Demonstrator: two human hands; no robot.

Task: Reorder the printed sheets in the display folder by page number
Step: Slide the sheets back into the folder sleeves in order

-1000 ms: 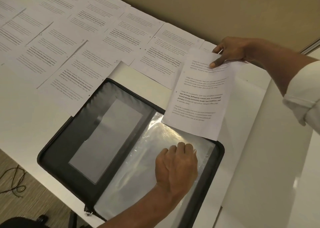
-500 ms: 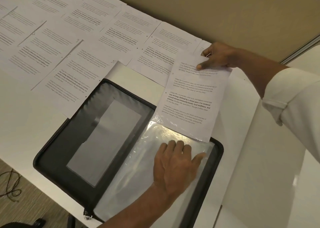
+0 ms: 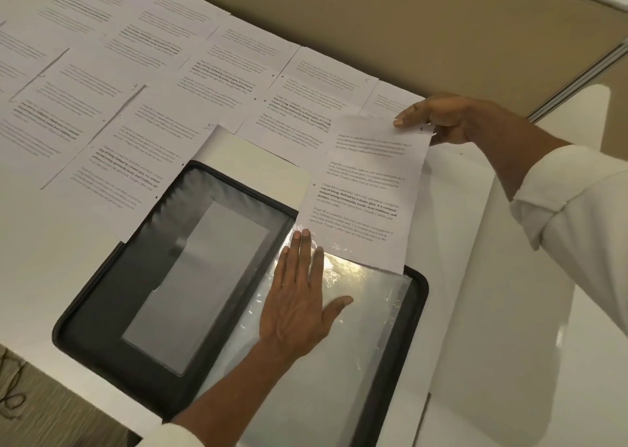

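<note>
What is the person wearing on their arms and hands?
Both sleeves are white. The right sleeve is rolled back into a folded cuff; the left sleeve shows only at the frame's bottom edge. Left hand and right hand: no gloves, rings or watch visible.

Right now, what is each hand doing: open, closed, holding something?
Left hand: open, pressed flat on the folder's clear sleeve.
Right hand: grip closed, pinching the top edge of a printed sheet.
</note>
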